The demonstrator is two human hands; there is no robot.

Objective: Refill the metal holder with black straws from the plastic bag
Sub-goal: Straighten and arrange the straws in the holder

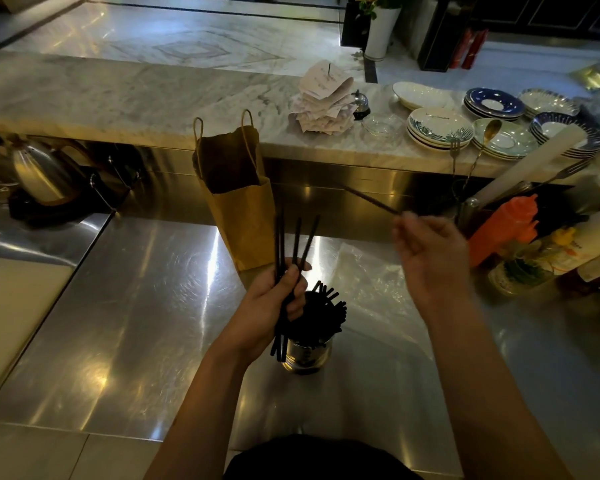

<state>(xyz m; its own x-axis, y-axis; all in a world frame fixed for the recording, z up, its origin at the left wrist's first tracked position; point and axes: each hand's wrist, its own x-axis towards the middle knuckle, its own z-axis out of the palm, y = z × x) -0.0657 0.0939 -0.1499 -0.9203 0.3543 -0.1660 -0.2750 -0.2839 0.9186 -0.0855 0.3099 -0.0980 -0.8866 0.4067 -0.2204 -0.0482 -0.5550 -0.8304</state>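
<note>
The left hand [274,299] grips a bundle of black straws [288,258] above the metal holder [307,355]; the right hand [430,258] pinches one straw [367,199].

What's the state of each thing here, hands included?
left hand: grips straw bunch
right hand: raised, pinches single straw
holder: upright, packed with straws
plastic bag: flat on the counter, behind the holder
paper bag: upright, open
plates: stacked on the marble ledge
</note>
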